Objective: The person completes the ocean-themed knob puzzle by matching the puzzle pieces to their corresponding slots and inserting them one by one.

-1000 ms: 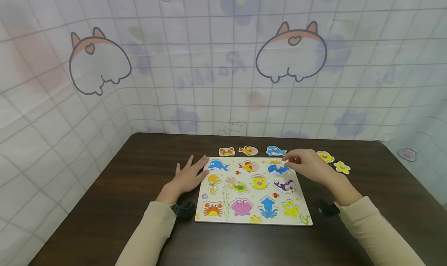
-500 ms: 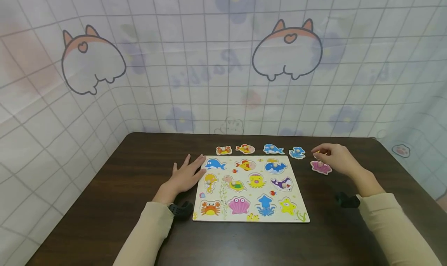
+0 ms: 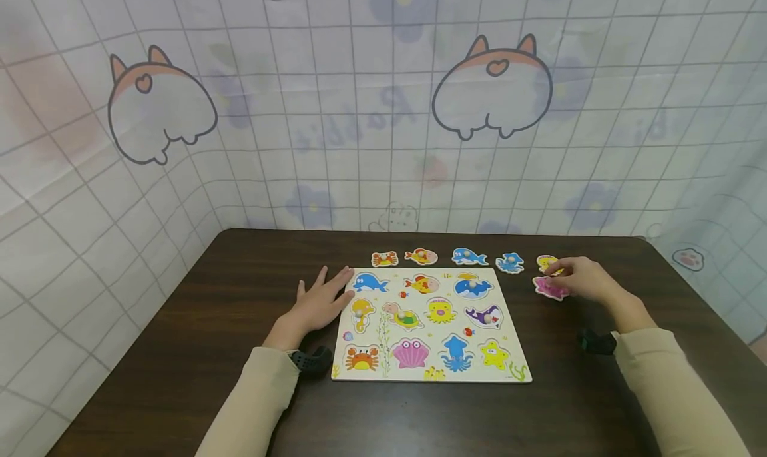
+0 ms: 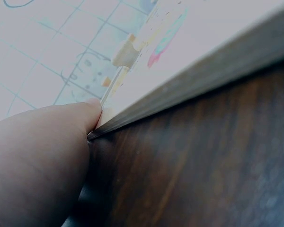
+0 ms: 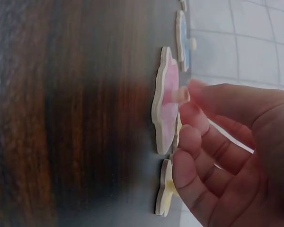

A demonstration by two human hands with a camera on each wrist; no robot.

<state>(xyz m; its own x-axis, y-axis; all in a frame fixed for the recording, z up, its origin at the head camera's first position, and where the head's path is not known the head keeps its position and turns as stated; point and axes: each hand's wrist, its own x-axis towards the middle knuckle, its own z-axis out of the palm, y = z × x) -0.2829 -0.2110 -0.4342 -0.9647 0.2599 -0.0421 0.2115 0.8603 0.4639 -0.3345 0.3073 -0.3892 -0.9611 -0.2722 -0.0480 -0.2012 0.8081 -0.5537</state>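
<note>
Pinching the shell point(image 5: 168, 116) by its knob point(image 5: 181, 96)
Likely light and stiff, best held there; right grip point(image 3: 586, 281) grasps it, left grip point(image 3: 315, 306), spread, touches the board point(image 3: 434, 334).

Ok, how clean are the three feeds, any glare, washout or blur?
Head view: fairly even light, puzzle board pictures recognisable, soft sheen on the near part of the table. Left wrist view: the board's top is washed out nearly white, left hand soft. Right wrist view: slightly hazy, the pink piece pale, its printed detail lost.
</note>
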